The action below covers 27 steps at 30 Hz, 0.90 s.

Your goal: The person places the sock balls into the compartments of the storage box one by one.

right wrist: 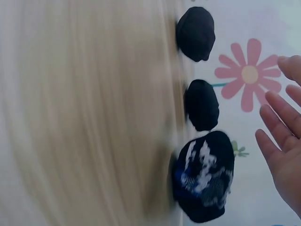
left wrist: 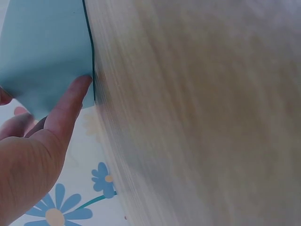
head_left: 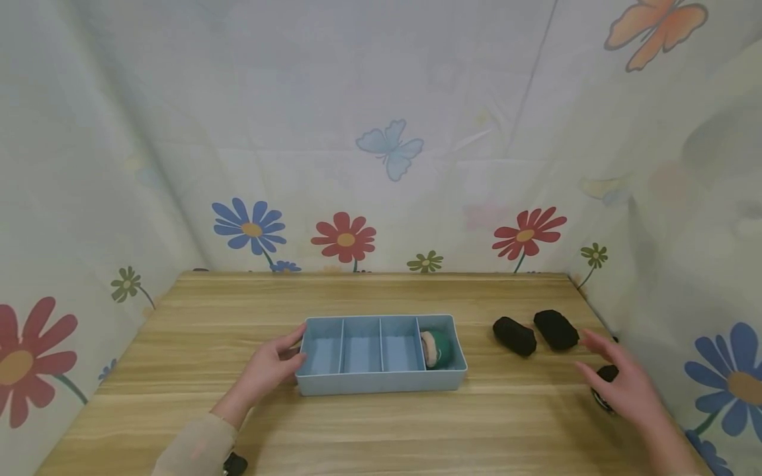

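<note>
A light blue box (head_left: 381, 383) with several compartments in a row stands on the table. In its rightmost compartment lies a green and cream rolled-up sock bundle (head_left: 439, 350). My left hand (head_left: 268, 367) touches the box's left end with thumb and fingertips; the left wrist view shows a finger (left wrist: 70, 101) extended against the end wall (left wrist: 47, 52). My right hand (head_left: 625, 380) hovers at the right, fingers spread and holding nothing. Partly hidden under it is a black rolled-up sock bundle (head_left: 607, 380), which shows white and blue patterning (right wrist: 207, 176) in the right wrist view.
Two plain black rolled-up sock bundles (head_left: 514, 337) (head_left: 556, 329) lie right of the box. The wooden table (head_left: 381, 430) ends at a flower-printed cloth (head_left: 393, 211) behind and on both sides. A small black object (head_left: 235, 464) shows beside the left sleeve.
</note>
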Available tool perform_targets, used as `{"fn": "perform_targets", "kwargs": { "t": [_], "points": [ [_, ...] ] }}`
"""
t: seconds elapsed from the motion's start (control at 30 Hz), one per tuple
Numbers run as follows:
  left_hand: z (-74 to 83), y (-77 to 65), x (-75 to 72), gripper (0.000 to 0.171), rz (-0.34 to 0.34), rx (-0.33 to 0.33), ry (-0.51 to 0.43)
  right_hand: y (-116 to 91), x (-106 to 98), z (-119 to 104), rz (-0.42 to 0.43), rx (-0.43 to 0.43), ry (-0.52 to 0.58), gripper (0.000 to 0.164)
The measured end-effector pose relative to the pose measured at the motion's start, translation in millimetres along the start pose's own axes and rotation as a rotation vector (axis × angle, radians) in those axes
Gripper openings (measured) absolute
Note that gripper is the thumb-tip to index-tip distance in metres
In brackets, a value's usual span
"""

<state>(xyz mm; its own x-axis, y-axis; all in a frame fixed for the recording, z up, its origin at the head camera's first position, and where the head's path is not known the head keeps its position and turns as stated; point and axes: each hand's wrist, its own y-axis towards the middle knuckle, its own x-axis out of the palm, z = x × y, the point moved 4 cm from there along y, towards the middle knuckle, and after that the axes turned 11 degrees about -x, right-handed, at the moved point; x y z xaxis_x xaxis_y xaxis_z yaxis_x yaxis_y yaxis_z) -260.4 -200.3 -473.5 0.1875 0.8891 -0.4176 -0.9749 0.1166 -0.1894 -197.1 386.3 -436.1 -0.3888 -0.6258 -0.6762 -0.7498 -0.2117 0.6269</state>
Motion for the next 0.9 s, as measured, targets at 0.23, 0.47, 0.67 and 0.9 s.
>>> {"fn": "perform_targets", "kwargs": {
  "t": [0.23, 0.47, 0.67, 0.9],
  "points": [
    [0.6, -0.1, 0.6, 0.062, -0.010, 0.011, -0.012, -8.1, -10.7, 13.6, 0.066, -0.014, -0.041, 0.064],
    [1.4, -1.0, 0.3, 0.061, 0.001, 0.005, -0.009, -16.7, -14.4, 26.6, 0.002, 0.036, -0.083, 0.079],
    [1.2, -2.0, 1.5, 0.062, -0.002, -0.004, -0.022, -24.7, -15.8, 35.4, -0.088, 0.093, -0.091, 0.094],
    [-0.3, -1.2, 1.0, 0.062, -0.007, -0.008, -0.030, -33.8, -12.9, 45.4, -0.214, 0.190, -0.120, 0.104]
  ]
}}
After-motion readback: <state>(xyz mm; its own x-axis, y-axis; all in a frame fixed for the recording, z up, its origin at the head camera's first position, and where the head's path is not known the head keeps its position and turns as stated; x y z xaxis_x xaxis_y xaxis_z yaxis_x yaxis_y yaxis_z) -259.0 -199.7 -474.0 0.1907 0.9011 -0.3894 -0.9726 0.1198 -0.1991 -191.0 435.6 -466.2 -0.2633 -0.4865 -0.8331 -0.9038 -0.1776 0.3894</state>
